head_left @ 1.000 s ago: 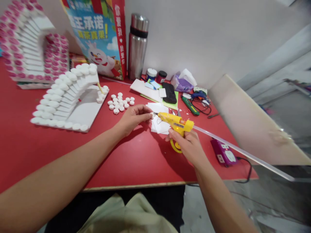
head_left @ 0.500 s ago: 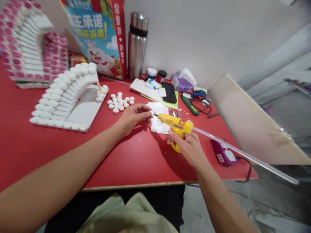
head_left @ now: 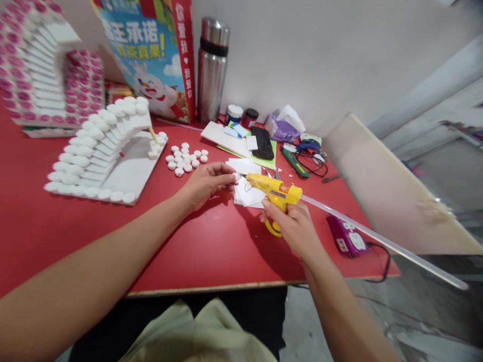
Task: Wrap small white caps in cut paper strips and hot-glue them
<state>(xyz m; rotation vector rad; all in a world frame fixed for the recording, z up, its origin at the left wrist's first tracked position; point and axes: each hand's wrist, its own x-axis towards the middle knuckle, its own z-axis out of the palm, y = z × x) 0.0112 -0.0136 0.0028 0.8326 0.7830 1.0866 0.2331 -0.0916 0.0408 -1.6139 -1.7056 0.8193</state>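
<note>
Between the thumb and fingers of my left hand point(head_left: 209, 185) is a small white round piece point(head_left: 236, 177), mostly covered by the fingertips. My right hand point(head_left: 292, 221) is wrapped round the handle of a yellow hot glue gun point(head_left: 273, 191), whose nozzle meets the white piece or stops just short of it. A long clear glue stick point(head_left: 377, 236) juts out of the gun's back. Left of my hands lies a cluster of similar white pieces point(head_left: 184, 160). Further left stands a white curved staircase model point(head_left: 101, 151) edged with such pieces.
A pink-and-white staircase model point(head_left: 45, 75), a printed bag point(head_left: 151, 60) and a steel flask point(head_left: 213, 70) stand at the back. White paper point(head_left: 249, 196) lies under the gun. A green-handled tool point(head_left: 294, 162) and a purple power socket box point(head_left: 347, 236) are on the right.
The glue gun has shifted very slightly right and tilted a little, its glue stick's far end dropping. My left hand keeps its pinch on the white piece.
</note>
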